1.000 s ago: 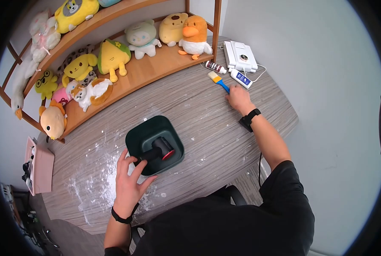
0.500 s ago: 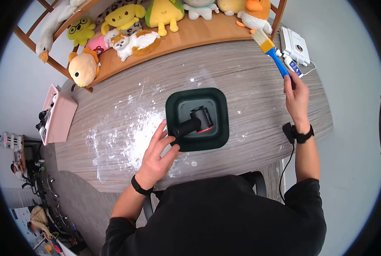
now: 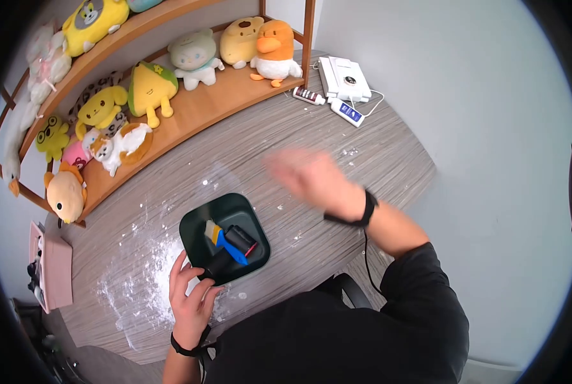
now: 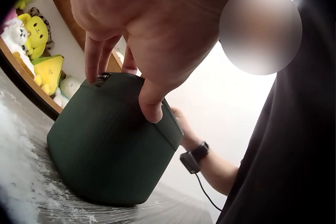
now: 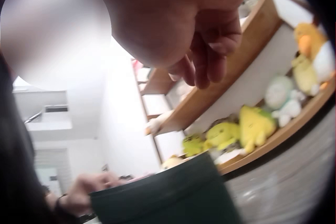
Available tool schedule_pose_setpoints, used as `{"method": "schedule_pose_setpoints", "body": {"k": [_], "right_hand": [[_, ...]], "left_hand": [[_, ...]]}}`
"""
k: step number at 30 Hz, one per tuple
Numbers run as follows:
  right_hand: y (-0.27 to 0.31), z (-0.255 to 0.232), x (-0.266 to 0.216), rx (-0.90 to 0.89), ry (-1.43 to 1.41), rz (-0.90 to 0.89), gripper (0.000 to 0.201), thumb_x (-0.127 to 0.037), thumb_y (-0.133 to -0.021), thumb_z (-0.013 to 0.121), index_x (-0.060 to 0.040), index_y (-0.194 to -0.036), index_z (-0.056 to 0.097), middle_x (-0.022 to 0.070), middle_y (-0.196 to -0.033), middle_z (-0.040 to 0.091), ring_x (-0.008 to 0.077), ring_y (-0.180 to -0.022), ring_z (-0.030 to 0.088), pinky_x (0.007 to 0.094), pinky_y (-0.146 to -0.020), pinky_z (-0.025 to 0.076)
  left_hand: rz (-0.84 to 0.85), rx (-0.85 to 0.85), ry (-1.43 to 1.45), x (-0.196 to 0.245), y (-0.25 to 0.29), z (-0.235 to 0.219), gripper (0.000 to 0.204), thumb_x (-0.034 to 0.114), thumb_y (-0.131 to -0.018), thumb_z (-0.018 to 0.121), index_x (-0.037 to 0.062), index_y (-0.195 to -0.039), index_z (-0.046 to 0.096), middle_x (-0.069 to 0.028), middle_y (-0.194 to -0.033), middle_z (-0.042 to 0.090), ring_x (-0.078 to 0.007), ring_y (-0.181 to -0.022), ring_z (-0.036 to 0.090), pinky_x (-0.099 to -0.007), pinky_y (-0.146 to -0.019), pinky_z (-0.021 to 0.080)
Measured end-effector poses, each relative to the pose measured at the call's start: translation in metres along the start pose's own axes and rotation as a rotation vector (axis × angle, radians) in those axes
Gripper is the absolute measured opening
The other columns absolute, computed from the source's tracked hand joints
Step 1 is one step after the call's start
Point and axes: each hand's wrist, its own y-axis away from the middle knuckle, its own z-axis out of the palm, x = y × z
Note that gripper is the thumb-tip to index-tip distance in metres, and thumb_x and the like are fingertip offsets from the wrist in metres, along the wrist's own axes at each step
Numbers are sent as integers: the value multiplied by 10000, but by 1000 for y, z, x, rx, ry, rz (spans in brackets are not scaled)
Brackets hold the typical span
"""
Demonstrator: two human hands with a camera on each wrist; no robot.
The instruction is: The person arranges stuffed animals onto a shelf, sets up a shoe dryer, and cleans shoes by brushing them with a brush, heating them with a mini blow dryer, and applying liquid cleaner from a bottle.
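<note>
A dark green square bin (image 3: pixel 260 225) stands on the table. In it lie a black hair-dryer-shaped device (image 3: pixel 238 239) with a red rim and, across it, a brush (image 3: pixel 229 246) with a blue handle and pale bristles. My left hand (image 3: pixel 188 304) grips the bin's near left corner. In the left wrist view, its thumb presses the outer wall just under the rim, and the other fingertips are at the rim. My right hand (image 3: pixel 314 182), blurred, hangs in the air right of the bin. The right wrist view shows its fingers loosely bent with nothing in them.
White powder (image 3: pixel 161 281) is spread over the table left of the bin. Plush toys (image 3: pixel 151 89) fill the wooden shelf (image 3: pixel 202 109) behind. Two small bottles (image 3: pixel 346 112) and a white device (image 3: pixel 345 80) lie at the far right. A pink box (image 3: pixel 58 275) stands left.
The brush, earlier in my right hand at the far right, now lies in the bin. My right hand is empty and nearer the bin. My left hand stays at the bin's corner.
</note>
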Motion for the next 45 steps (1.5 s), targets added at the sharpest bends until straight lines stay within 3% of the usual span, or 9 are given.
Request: {"method": "schedule_pose_setpoints", "body": {"k": [6, 9, 13, 18, 22, 26, 31, 38, 45], "right_hand": [[45, -20, 233, -147, 749, 680, 384, -301, -913, 824, -46, -1183, 725, 225, -1246, 680, 432, -1175, 669, 529, -979, 558], [70, -29, 263, -282, 778, 879, 530, -292, -939, 797, -141, -1408, 603, 203, -1290, 673, 436, -1254, 652, 587, -1053, 495], [80, -32, 266, -288, 799, 866, 349, -169, -967, 709, -45, -1288, 648, 238, -1260, 677, 469, -1120, 709, 561, -953, 573], [73, -36, 217, -264, 725, 811, 214, -88, -958, 659, 25, -1139, 681, 300, -1054, 714, 485, -995, 721, 552, -875, 590], [26, -46, 85, -2, 245, 424, 374, -95, -925, 763, 7, -1280, 703, 250, -1094, 740, 449, -1024, 722, 486, -885, 580], [-5, -43, -42, -163, -54, 216, 399, -77, -892, 786, -24, -1280, 712, 184, -1114, 744, 382, -976, 741, 435, -851, 610], [-8, 10, -62, -424, -243, 35, 538, -270, -894, 853, -48, -1344, 658, 166, -1134, 708, 396, -1048, 718, 459, -883, 601], [-52, 29, 158, -64, 333, 399, 357, -228, -969, 773, 0, -1235, 703, 254, -1157, 723, 442, -1066, 715, 493, -912, 600], [-17, 52, 298, -309, 625, 733, 465, -269, -945, 808, -23, -1299, 634, 233, -1291, 677, 421, -1200, 684, 503, -985, 589]], "left_hand": [[12, -22, -48, 1, 0, -5, 274, 39, -676, 931, 19, -873, 742, -139, -1133, 654, -514, -1371, 574, -571, -1022, 565], [-5, -28, -29, 1, 0, -6, 271, 41, -675, 933, 17, -867, 744, -136, -1135, 657, -517, -1370, 579, -572, -1014, 554], [-5, -39, -25, 2, -5, -5, 271, 45, -679, 934, 13, -876, 751, -134, -1141, 660, -524, -1372, 579, -568, -1020, 553], [9, -58, -7, 0, -10, -4, 275, 64, -687, 936, 34, -884, 746, -136, -1129, 669, -523, -1377, 581, -573, -1027, 550], [48, -91, -33, -1, -22, -8, 278, 80, -718, 930, 41, -932, 757, -140, -1155, 675, -487, -1373, 598, -539, -1011, 578], [61, -82, -6, -5, -24, 1, 262, 94, -724, 936, 53, -906, 752, -121, -1145, 679, -485, -1399, 581, -556, -1030, 559], [81, -84, -67, 3, -36, 5, 246, 95, -743, 923, 61, -925, 761, -119, -1141, 684, -475, -1373, 600, -531, -991, 586], [46, -64, -50, 5, -32, 9, 251, 82, -727, 922, 38, -892, 738, -129, -1130, 695, -491, -1387, 586, -533, -999, 578], [8, -94, -60, 9, -33, 9, 255, 57, -721, 923, 37, -882, 727, -126, -1141, 701, -494, -1417, 560, -537, -1009, 576]]}}
